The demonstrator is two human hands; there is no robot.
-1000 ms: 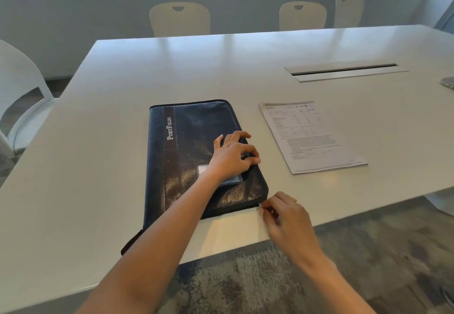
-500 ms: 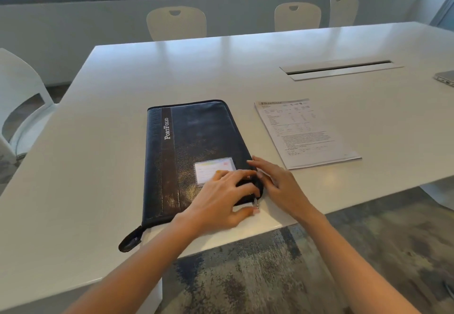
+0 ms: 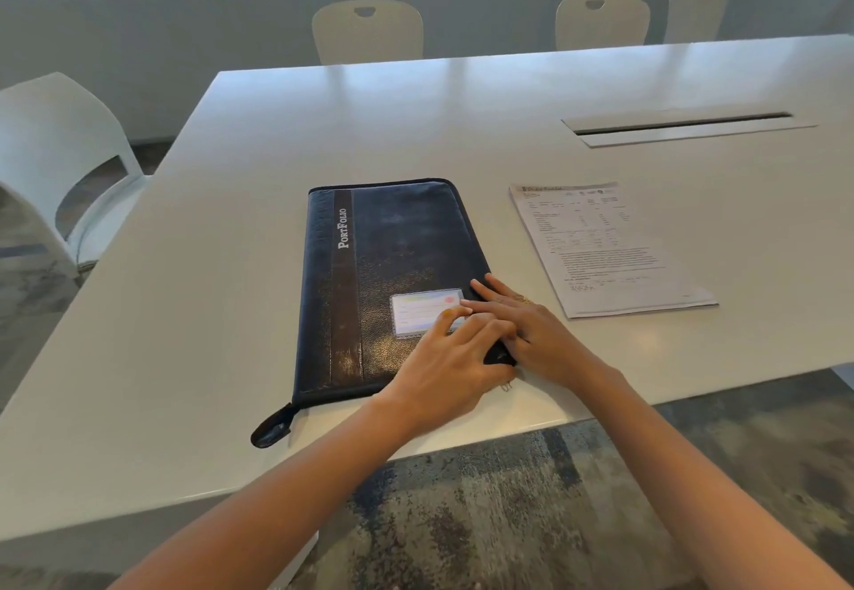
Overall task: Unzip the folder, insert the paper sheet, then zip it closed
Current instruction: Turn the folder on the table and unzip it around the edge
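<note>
Since the white table [image 3: 231,266] is broad and the work sits close to its near edge, I have everything within easy reach. The dark folder [image 3: 393,243] lies flat with its spine band to the left, its zipped long edge to the right and a short strap loop [image 3: 272,428] trailing off the near left corner. The paper sheet [image 3: 600,252] lies printed side up near that zipped edge, apart from the folder, placed, I judge, so that it can slide straight in once the cover opens. From here the folder looks closed all round, so I read this as the very start of unzipping. Both hands meet on the near right corner, where I would expect the zip's run to begin. The left hand [image 3: 448,367] lies over the corner with fingers only gently bent, fingertips on the clear card window [image 3: 416,312], pressing rather than gripping, likely to keep the folder from skidding. The right hand [image 3: 531,331] lies flat with fingers straight along the right edge, crossing the left hand's fingers and holding nothing. The small metal zipper pull [image 3: 507,386] pokes out by the left thumb; whether the thumb touches it I cannot tell.
</note>
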